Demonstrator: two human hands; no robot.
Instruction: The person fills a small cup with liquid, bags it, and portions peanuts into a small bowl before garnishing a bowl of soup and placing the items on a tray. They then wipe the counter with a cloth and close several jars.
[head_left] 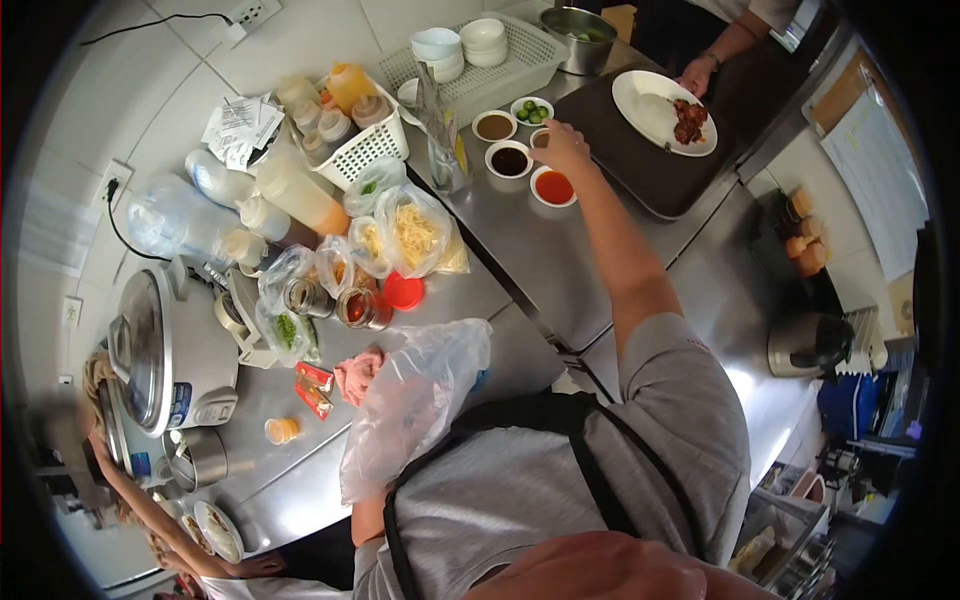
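My right hand [562, 147] reaches out over the steel counter, its fingers closed at the rim of a small white sauce bowl [541, 138] that they partly cover. Around it stand bowls of dark sauce [510, 161], brown sauce [494, 126], red sauce [553, 187] and green limes [532, 111]. A clear plastic bag [415, 400] covers my left hand, so its fingers cannot be made out; only the forearm shows below the bag. Beside the bag lie a pink cloth [358, 376] and red packets [314, 388].
A co-worker's hand [698, 76] touches a white plate [655, 110] of food over a dark tray [620, 150]. Bottles, jars, food bags [412, 235] and a rice cooker [170, 350] crowd the left. Another person's arm [150, 510] is at lower left.
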